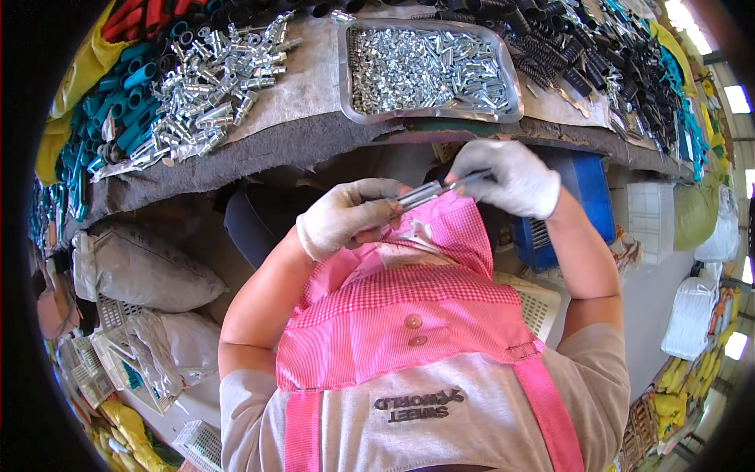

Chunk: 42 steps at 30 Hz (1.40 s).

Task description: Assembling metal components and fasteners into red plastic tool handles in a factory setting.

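Over my pink apron, my left hand (354,212), in a white glove with bare fingertips, is closed around a silver metal tube (420,194) that points up to the right. My right hand (507,179), gloved the same way, pinches a thin dark rod-like piece (472,179) at the tube's far end. Whether that piece sits inside the tube or only touches it I cannot tell. Just beyond both hands is the bench edge, with a metal tray (346,101) of small silver parts on it.
Silver metal fittings (228,90) and teal tubes (130,98) are heaped at the bench's left. Black springs and handles (566,51) lie at its right. Below the bench stand a blue crate (586,197) on the right and white sacks (157,271) on the left.
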Motion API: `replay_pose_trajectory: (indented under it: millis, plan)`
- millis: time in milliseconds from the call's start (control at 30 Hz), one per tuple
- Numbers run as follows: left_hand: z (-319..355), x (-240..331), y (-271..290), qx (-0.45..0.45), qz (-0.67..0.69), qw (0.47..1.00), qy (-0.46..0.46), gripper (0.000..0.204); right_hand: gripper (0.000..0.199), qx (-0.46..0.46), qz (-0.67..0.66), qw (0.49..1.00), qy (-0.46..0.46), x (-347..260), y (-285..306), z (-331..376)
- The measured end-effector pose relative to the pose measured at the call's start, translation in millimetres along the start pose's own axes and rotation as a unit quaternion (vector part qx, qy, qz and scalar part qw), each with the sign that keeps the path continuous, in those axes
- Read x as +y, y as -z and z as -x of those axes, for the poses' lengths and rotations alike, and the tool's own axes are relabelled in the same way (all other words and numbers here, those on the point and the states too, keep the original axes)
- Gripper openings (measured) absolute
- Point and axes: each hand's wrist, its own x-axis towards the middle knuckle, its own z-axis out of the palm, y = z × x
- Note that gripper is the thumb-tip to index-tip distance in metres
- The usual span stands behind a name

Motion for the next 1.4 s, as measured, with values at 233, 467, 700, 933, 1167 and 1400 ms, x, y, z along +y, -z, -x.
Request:
replay_pose_trajectory:
  millis: [233, 467, 700, 933, 1167, 1400]
  plan:
    - [-7.5, -7.8, -2.5, -0.075, 0.034, 0.996, 0.045, 0.039, 0.019, 0.004, -0.278, 0.945, -0.17, 2.6, -17.9, 0.3]
    - [-13.5, -16.9, -1.8, -0.113, 0.111, 0.987, 0.039, 0.041, 0.015, 0.044, -0.318, 0.933, -0.161, -0.5, -24.4, 6.5]
    - [-16.3, -17.3, -7.0, -0.104, 0.159, 0.982, 0.023, 0.044, 0.021, 0.06, -0.318, 0.934, -0.15, 11.1, -43.5, 17.1]
    - [-12.7, -21.5, -3.6, -0.092, 0.191, 0.977, 0.034, 0.046, 0.024, 0.08, -0.361, 0.915, -0.159, 10.1, -53.5, 11.2]
    - [-12.5, -24.5, -5.6, -0.061, 0.241, 0.968, 0.027, 0.039, 0.011, 0.165, -0.458, 0.848, -0.208, 13.3, -65.3, 7.2]
    - [-16.1, -30.7, -6.0, -0.052, 0.268, 0.962, 0.013, 0.033, 0.013, 0.201, -0.414, 0.859, -0.224, 14.5, -70.7, 3.2]
